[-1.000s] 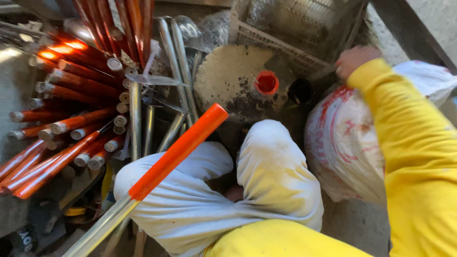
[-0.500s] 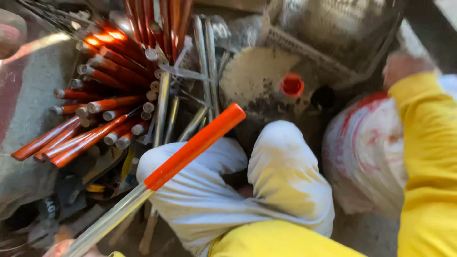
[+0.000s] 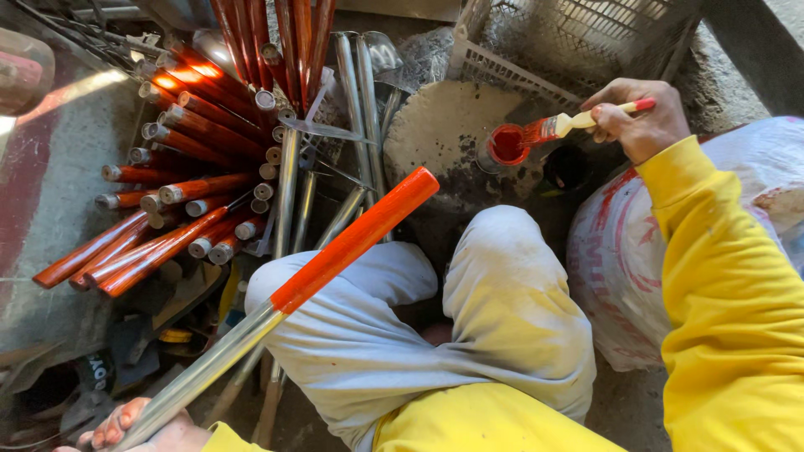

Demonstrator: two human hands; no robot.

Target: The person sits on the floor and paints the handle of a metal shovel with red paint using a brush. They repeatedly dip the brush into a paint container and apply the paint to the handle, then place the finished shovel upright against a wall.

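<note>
Rough concrete floor (image 3: 67,276), dusty and scuffed, cluttered with metalwork; person crouched, pale trousers and yellow sleeves in near view.

Right hand (image 3: 641,121), far right: fingers closed around the pale handle of a small paintbrush (image 3: 578,123). Bristles loaded with wet red paint, tip at the rim of a small round paint pot (image 3: 507,144), red inside. Pot stands on a flat, gritty round stone slab (image 3: 444,134). Just right of the pot, a dark round opening, contents unclear. Behind the slab, a grey plastic lattice crate (image 3: 536,50). Right of the knees, a white woven sack (image 3: 620,251) with red markings, bulging.

Left hand (image 3: 142,427), near left edge: fingers wrapped round the bare end of a long metal rod (image 3: 276,310). Rod runs diagonally up to the right across the knees; far half coated glossy orange-red, near half bare grey steel.

Far left: stack of painted rods (image 3: 184,192), cylindrical, red shafts, unpainted ends facing the person. Beside them, several bare steel rods (image 3: 356,109), smooth and shiny.
</note>
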